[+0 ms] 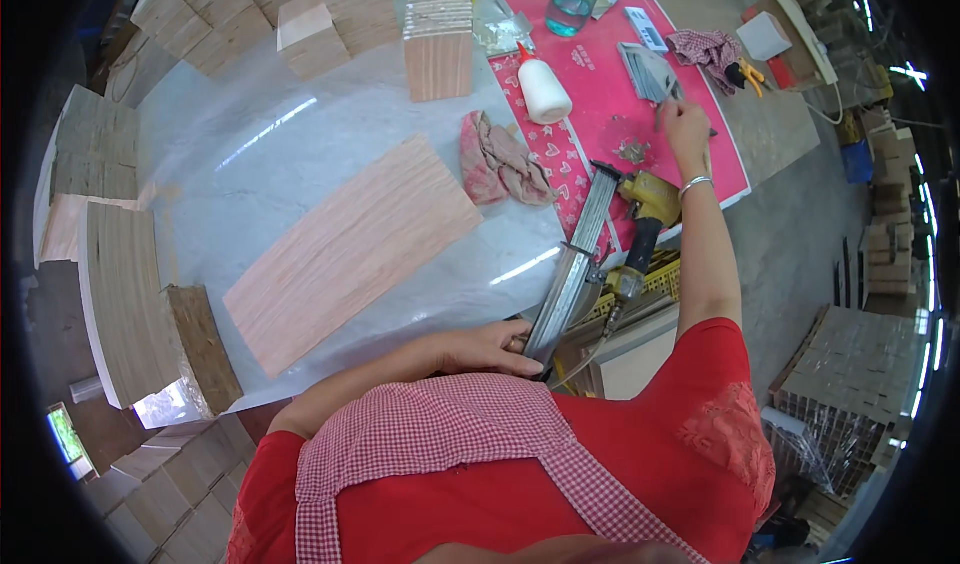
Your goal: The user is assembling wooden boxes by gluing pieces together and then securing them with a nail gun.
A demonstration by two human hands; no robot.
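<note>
A yellow and black air nail gun (652, 200) lies at the right edge of the table, its long silver magazine (578, 254) slanting toward me. My left hand (497, 348) is closed around the near end of that magazine. Farther off, over the pink sheet, my right hand (686, 132) has its fingers pinched together beside a stack of grey nail strips (645, 72). Something thin and grey shows at those fingertips, too small to make out. A small heap of loose metal bits (631, 151) lies nearby. One flat wooden board (350, 254) rests on the table, left of the gun.
A crumpled rag (500, 162), a white glue bottle (544, 86) and a teal water bottle (578, 2) stand or lie around the pink sheet (600, 64). Stacked wooden blocks (438, 64) line the far and left edges. An air hose (600, 346) hangs from the gun.
</note>
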